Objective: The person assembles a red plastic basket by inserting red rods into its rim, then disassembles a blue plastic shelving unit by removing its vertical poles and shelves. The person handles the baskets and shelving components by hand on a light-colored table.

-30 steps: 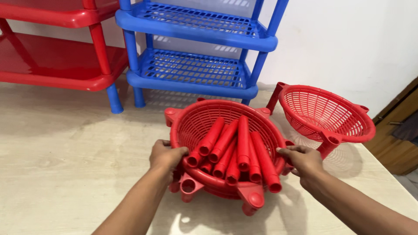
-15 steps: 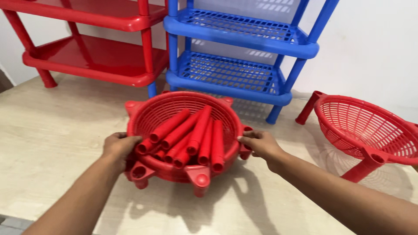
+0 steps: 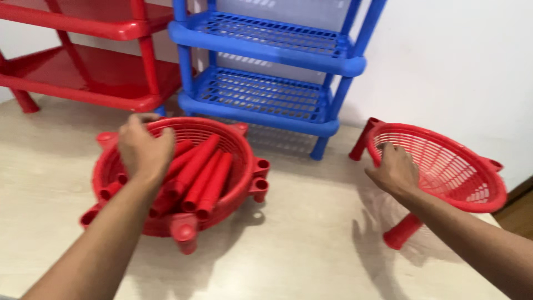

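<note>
Floor (image 3: 311,244): two racks, two red baskets. Left hand (image 3: 144,149) curled over tubes (image 3: 202,175); right hand (image 3: 395,169) gripping tilted basket (image 3: 449,166) rim.

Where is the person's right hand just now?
In the head view the right hand is on the right, touching the near rim of the tilted red basket, beside the blue rack.

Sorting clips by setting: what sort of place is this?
Probably a home room: pale floor, white wall, blue plastic rack beside a red plastic rack, red baskets being handled.
</note>
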